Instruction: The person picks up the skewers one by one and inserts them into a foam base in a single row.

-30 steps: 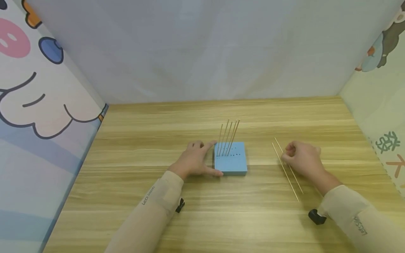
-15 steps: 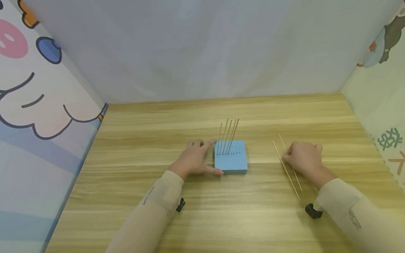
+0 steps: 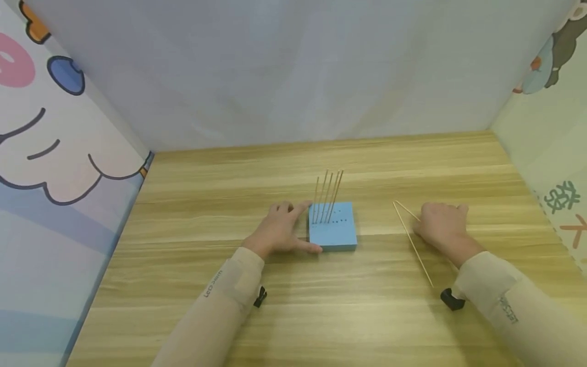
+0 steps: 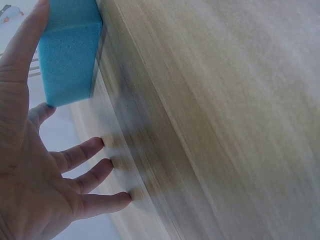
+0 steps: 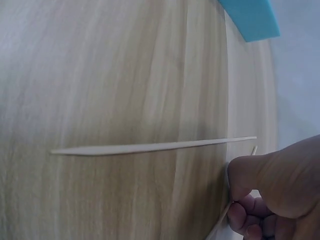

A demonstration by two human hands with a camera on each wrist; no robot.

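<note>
A blue foam block with rows of small holes lies on the table. Several thin wooden skewers stand in it, leaning slightly. My left hand holds the block at its left side, thumb at the front corner and index finger at the back one; its other fingertips rest on the table in the left wrist view. To the right, my right hand pinches a wooden skewer between thumb and fingers, hiding part of it. Another pointed skewer lies on the table just left of that hand.
The wood-grain table ends at a pale back wall. Printed panels stand on the left and right sides.
The right hand has taken hold of the farther skewer and turned it, so its far end now meets the tip of the lying one. The left hand stays at the block.
</note>
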